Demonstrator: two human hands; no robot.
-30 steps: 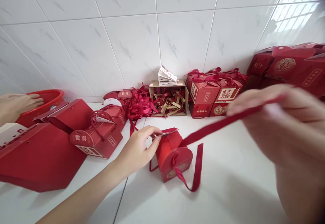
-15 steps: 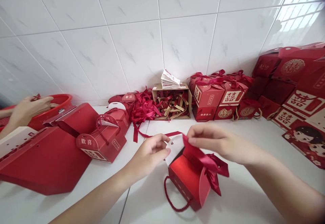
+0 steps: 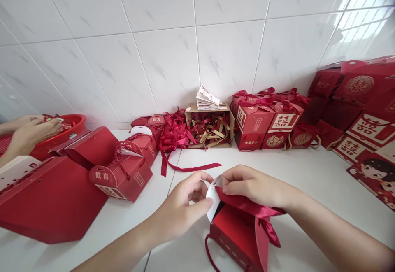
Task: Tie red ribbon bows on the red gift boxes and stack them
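A red gift box (image 3: 236, 233) stands partly open near the front centre, its red inside showing. My left hand (image 3: 188, 206) pinches the white inner side of its end flap (image 3: 212, 206) between thumb and fingers. The fingers of my right hand (image 3: 249, 183) are closed on the top edge of the box, by the same flap. A dark red ribbon bow (image 3: 267, 220) is tied at the box's right end, partly behind my right hand. A twisted cord handle (image 3: 210, 252) hangs at its left side.
Red boxes (image 3: 123, 173) and a larger red bag (image 3: 55, 202) lie left. Another person's hands (image 3: 33, 134) work over a red basket (image 3: 78, 126). Behind are loose ribbons (image 3: 175, 130), a carton of cord handles (image 3: 212, 128) with cards (image 3: 207, 98), and stacked boxes (image 3: 254, 119).
The box has moved a little right and nearer to me. My right hand now reaches closer to the white flap, which is bent in more. The other person's hands have shifted over the basket.
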